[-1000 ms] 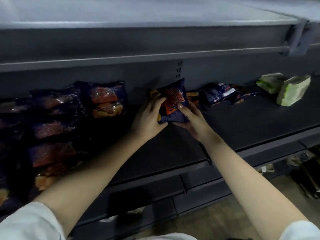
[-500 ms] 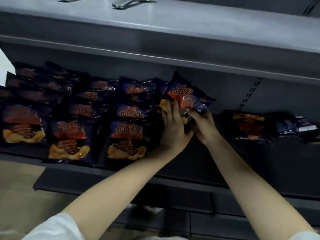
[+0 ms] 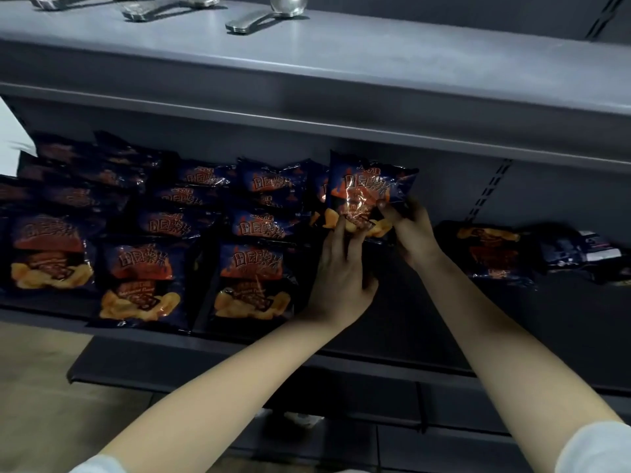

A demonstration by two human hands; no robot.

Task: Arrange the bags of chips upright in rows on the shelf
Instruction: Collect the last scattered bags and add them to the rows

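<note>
**Desk:** How many bags were there?

**Photographer:** One held bag [image 3: 370, 196] stood upright at the right end of the rows, deep on the shelf [image 3: 444, 319]. Three front-row bags [image 3: 252, 278] stood left of it. The overlapping ones behind were too dark to count. Two flat bags [image 3: 491, 250] lay to the right.

**Desk:** And the hands?

**Photographer:** The right hand [image 3: 415, 233] had a pinching grip on the bag's right side. The left hand [image 3: 341, 268] laid straight fingers on its lower edge. Metal utensils [image 3: 252, 22] on the upper shelf [image 3: 375, 52] were cropped.
</note>
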